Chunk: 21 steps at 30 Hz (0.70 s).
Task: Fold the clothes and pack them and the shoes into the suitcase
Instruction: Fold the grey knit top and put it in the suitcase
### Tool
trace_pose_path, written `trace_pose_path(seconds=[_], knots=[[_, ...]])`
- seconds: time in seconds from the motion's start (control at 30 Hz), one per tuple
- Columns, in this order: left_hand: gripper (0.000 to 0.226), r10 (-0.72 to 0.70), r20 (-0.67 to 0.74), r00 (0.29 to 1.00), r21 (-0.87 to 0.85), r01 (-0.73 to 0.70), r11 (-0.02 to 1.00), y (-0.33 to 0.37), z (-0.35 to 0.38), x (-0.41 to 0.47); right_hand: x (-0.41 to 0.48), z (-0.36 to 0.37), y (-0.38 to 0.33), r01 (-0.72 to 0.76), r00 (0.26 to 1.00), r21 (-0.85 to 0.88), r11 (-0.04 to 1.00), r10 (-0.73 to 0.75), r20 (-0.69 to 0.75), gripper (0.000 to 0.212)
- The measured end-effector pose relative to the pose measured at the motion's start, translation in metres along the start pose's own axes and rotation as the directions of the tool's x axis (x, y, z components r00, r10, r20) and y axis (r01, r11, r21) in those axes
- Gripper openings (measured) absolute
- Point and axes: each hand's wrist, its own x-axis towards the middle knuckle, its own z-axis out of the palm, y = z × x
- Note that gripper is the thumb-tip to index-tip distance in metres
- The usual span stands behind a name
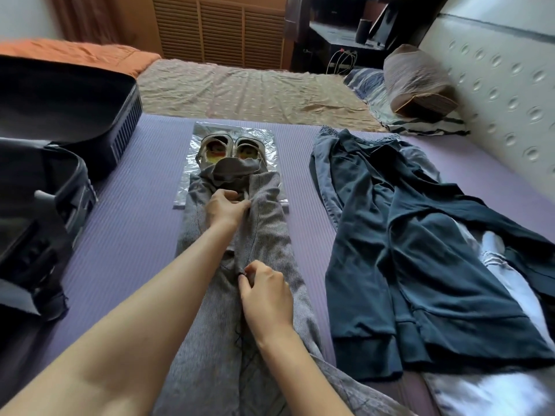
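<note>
Lengthwise, the grey garment (271, 235) points at the shoes (244, 145); left hand (224, 209) and right hand (267, 298) pinch it.

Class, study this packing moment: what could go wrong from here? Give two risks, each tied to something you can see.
1. The grey garment lies with its top end over the shoes on the plastic sheet; tugging the fold may drag them or soil the fabric.
2. The left hand and right hand each pinch only the centre fold, a small grip; the loose sides may fold crooked.
</note>
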Motion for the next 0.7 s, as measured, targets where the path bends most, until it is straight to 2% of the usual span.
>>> trace_pose_path(seconds=[0.1, 0.2, 0.3, 0.37, 0.4, 0.6, 0.7], knots=[[0.035, 0.036, -0.007, 0.999, 0.148, -0.035, 0.988, 0.000, 0.005, 0.009, 0.001, -0.001, 0.004, 0.014, 1.000, 0.004, 1.000, -0.014, 0.004, 0.021], [0.032, -0.002, -0.022, 1.000, 0.152, 0.006, 0.988, -0.003, 0.007, 0.020, 0.000, 0.000, 0.007, 0.028, 1.000, 0.014, 1.000, -0.028, 0.009, 0.022], [0.021, -0.060, -0.063, 0.996, -0.042, 0.057, 0.997, 0.001, 0.009, 0.024, 0.001, 0.001, 0.009, 0.045, 0.999, 0.010, 0.999, -0.045, -0.003, 0.022], [0.020, -0.043, -0.116, 0.992, -0.186, 0.020, 0.982, 0.003, 0.009, 0.023, 0.002, 0.002, 0.009, 0.051, 0.999, 0.011, 0.999, -0.051, -0.005, 0.022], [0.020, -0.018, -0.129, 0.991, -0.200, -0.008, 0.980, 0.004, 0.008, 0.022, 0.002, 0.003, 0.009, 0.052, 0.999, 0.014, 0.999, -0.052, -0.004, 0.022], [0.034, 0.036, -0.100, 0.994, -0.053, -0.041, 0.998, -0.011, 0.006, 0.025, 0.001, 0.004, 0.009, 0.056, 0.998, -0.008, 0.998, -0.056, 0.017, 0.022], [0.038, 0.172, -0.061, 0.983, 0.089, -0.166, 0.982, -0.010, 0.003, 0.028, -0.001, 0.003, 0.008, 0.064, 0.998, -0.050, 0.997, -0.063, 0.029, 0.024]])
